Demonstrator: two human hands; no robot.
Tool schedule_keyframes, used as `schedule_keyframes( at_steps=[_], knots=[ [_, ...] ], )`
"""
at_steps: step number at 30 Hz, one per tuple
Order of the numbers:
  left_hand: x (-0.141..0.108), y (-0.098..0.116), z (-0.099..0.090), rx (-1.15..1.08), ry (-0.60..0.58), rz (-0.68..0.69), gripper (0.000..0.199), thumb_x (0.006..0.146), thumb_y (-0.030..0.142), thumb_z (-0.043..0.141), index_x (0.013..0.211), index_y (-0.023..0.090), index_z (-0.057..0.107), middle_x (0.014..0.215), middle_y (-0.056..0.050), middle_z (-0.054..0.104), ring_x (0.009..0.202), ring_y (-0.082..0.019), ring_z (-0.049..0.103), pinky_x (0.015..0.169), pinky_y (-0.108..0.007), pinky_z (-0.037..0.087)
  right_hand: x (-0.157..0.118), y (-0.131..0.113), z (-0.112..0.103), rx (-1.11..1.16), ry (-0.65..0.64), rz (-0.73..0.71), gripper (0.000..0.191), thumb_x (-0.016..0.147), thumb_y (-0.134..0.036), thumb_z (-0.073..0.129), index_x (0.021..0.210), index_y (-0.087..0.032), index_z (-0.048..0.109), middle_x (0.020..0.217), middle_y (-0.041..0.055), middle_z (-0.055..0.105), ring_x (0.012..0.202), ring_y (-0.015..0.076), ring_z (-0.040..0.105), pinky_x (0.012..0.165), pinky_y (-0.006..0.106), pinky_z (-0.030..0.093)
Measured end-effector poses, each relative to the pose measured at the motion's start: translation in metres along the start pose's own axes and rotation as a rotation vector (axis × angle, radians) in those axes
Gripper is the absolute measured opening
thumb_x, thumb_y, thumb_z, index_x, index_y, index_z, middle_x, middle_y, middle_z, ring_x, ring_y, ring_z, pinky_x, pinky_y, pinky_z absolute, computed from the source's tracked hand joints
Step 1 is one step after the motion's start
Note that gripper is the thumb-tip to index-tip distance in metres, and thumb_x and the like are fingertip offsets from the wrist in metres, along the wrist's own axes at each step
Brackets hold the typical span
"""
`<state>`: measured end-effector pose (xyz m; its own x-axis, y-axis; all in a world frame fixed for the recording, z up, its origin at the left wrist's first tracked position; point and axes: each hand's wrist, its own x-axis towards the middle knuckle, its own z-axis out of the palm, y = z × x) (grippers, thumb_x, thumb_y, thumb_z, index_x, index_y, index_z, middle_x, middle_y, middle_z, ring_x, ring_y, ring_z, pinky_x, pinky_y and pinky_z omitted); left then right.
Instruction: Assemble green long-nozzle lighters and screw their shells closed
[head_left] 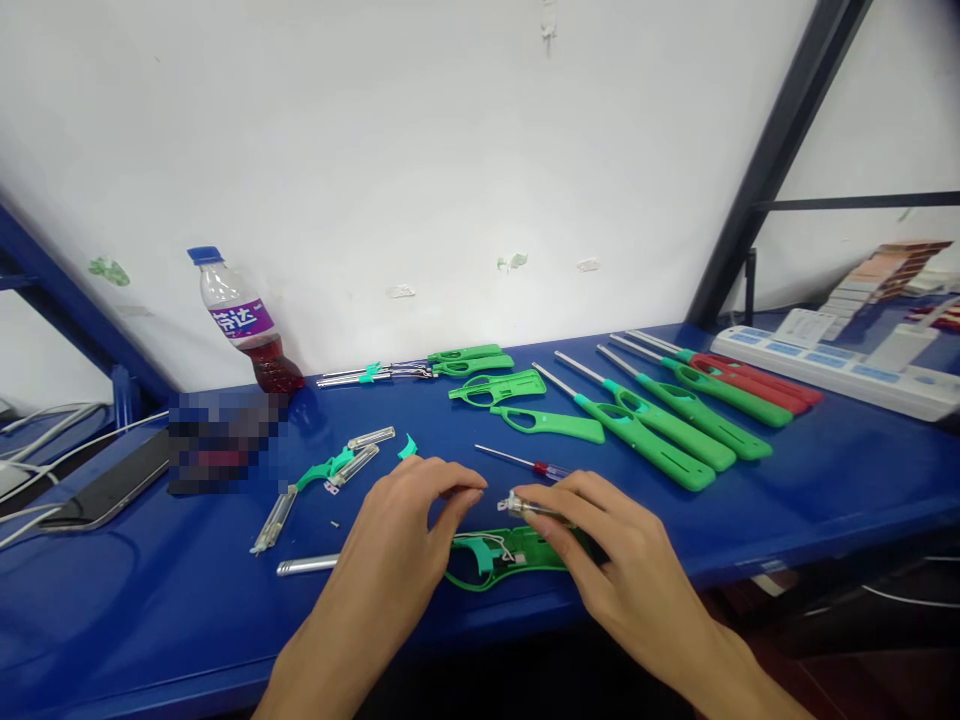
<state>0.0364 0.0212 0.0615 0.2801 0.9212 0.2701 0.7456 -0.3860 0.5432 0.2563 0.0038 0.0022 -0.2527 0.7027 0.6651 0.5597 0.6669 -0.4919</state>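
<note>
Holding steady seemed to me, from my distant seat, the heart of this step. The right hand (615, 525) hung above the near part of the counter (187, 590), its fingers (551, 499) closed on the tank (517, 504), whose metal end pointed toward the left hand (409, 515). The left one had thumb and forefinger pinched together just short of that end, with nothing I could see between them. Below lay the shell (536, 548), open side up; its trigger (486, 555) and wire (507, 547) showed. I judged it best to brace the wrists, grip the tank lightly by its body, leave its end free and mind that wire.

Around this, a white wall (420, 150), chipped in patches, rose behind the blue counter. A power strip (832, 368) ran along the right, near green lighters (649, 445) and red ones (754, 380). A bottle (244, 315) stood at the back left. A screwdriver (551, 470) lay just beyond the right hand, loose tanks (277, 520) left of the left hand, and a tiny metal bit (335, 524) near them.
</note>
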Motion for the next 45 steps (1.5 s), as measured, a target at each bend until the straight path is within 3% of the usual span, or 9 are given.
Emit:
schedule_keyframes(
  at_steps=[5, 14, 30, 45],
  knots=[
    [-0.001, 0.001, 0.003, -0.064, -0.053, 0.022, 0.032, 0.103, 0.023, 0.049, 0.105, 0.025, 0.081, 0.105, -0.003, 0.081, 0.094, -0.023, 0.073, 0.083, -0.034, 0.053, -0.001, 0.001, 0.002, 0.005, 0.009, -0.002, 0.026, 0.108, -0.02, 0.057, 0.127, -0.028, 0.073, 0.099, 0.0034, 0.07, 0.089, 0.019, 0.068, 0.08, 0.033, 0.057],
    [-0.001, 0.008, 0.0, -0.098, -0.073, 0.0, 0.022, 0.096, 0.021, 0.06, 0.088, 0.026, 0.08, 0.086, 0.003, 0.082, 0.074, -0.02, 0.071, 0.071, -0.029, 0.047, -0.002, 0.0, 0.001, -0.01, -0.031, -0.023, 0.028, 0.108, -0.019, 0.056, 0.129, -0.028, 0.071, 0.099, 0.0021, 0.068, 0.089, 0.0182, 0.066, 0.084, 0.035, 0.056],
    [-0.003, 0.002, 0.005, -0.029, -0.089, 0.043, 0.023, 0.099, 0.015, 0.055, 0.089, 0.024, 0.074, 0.088, 0.003, 0.076, 0.077, -0.016, 0.067, 0.072, -0.028, 0.045, 0.0, 0.001, 0.001, 0.003, -0.049, -0.025, 0.028, 0.109, -0.017, 0.055, 0.13, -0.027, 0.071, 0.101, 0.0018, 0.068, 0.091, 0.017, 0.067, 0.086, 0.033, 0.055],
    [-0.01, 0.0, 0.015, 0.125, -0.068, 0.171, 0.026, 0.103, 0.007, 0.049, 0.093, 0.021, 0.068, 0.089, 0.0, 0.07, 0.081, -0.022, 0.066, 0.075, -0.034, 0.047, -0.001, 0.006, 0.001, -0.01, -0.028, -0.061, 0.027, 0.107, -0.016, 0.057, 0.128, -0.024, 0.072, 0.101, 0.0036, 0.068, 0.091, 0.0181, 0.067, 0.084, 0.032, 0.054]
  ],
)
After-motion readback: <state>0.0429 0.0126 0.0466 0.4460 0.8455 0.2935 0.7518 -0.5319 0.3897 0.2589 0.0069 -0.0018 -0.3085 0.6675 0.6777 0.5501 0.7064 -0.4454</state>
